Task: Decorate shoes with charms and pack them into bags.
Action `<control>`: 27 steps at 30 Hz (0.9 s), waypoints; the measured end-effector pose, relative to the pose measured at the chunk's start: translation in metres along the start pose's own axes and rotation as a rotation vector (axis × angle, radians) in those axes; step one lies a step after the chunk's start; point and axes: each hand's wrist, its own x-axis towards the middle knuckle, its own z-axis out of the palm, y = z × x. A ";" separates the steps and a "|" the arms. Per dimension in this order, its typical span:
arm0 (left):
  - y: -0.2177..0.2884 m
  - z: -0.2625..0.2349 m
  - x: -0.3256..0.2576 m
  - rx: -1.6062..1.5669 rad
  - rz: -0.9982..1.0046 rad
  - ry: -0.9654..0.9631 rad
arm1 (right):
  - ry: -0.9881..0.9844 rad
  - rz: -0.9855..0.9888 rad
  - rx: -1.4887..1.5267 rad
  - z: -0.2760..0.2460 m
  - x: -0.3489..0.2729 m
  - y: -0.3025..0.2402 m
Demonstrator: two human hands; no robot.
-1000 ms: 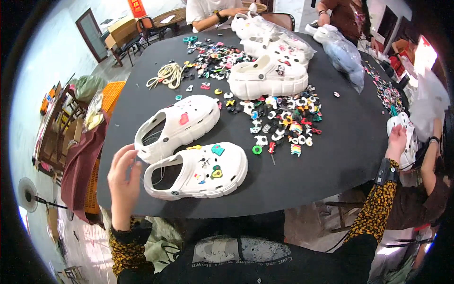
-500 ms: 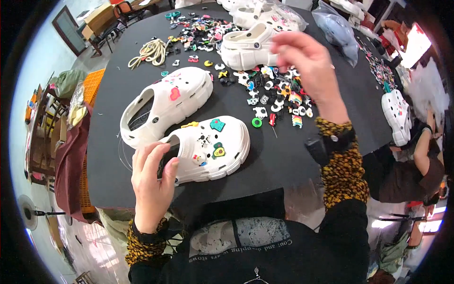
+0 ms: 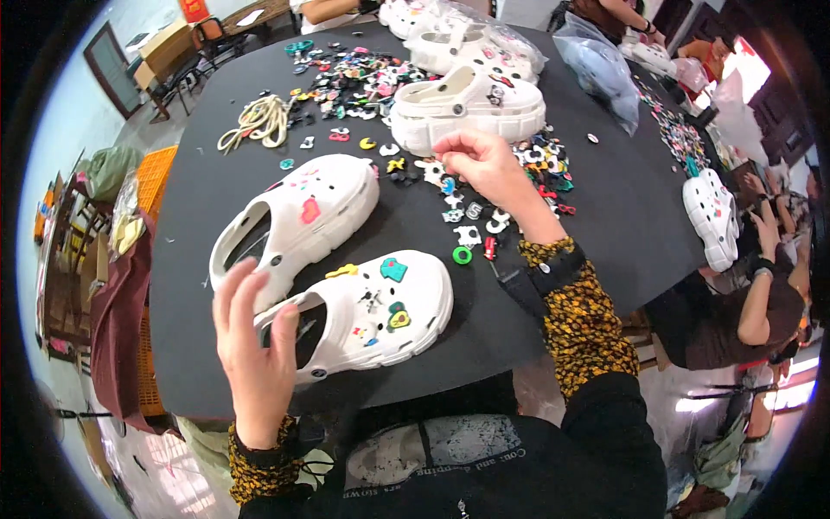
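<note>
My left hand is at the heel of the near white clog, thumb and fingers apart on either side of the heel; whether it presses on it I cannot tell. That clog's toe carries a teal charm, an avocado charm and a few others. Beside it, farther off, lies its white mate with a pink charm. My right hand is over the left edge of a pile of small shoe charms, thumb and fingertips pinched together. Anything between them is too small to make out.
Behind the pile stands another white clog, then bagged clogs. More charms and a cream cord bundle lie far left. A plastic bag and a clog are at the right. Other people work beyond the table's right side.
My right hand has come left and down from beside the far clog to the charm pile, its fingers drawn into a pinch. My left hand stays at the clog's heel. The view has shifted.
</note>
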 end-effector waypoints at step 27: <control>-0.010 0.021 0.005 0.338 0.076 -0.120 | -0.139 -0.349 -0.652 -0.024 -0.008 0.021</control>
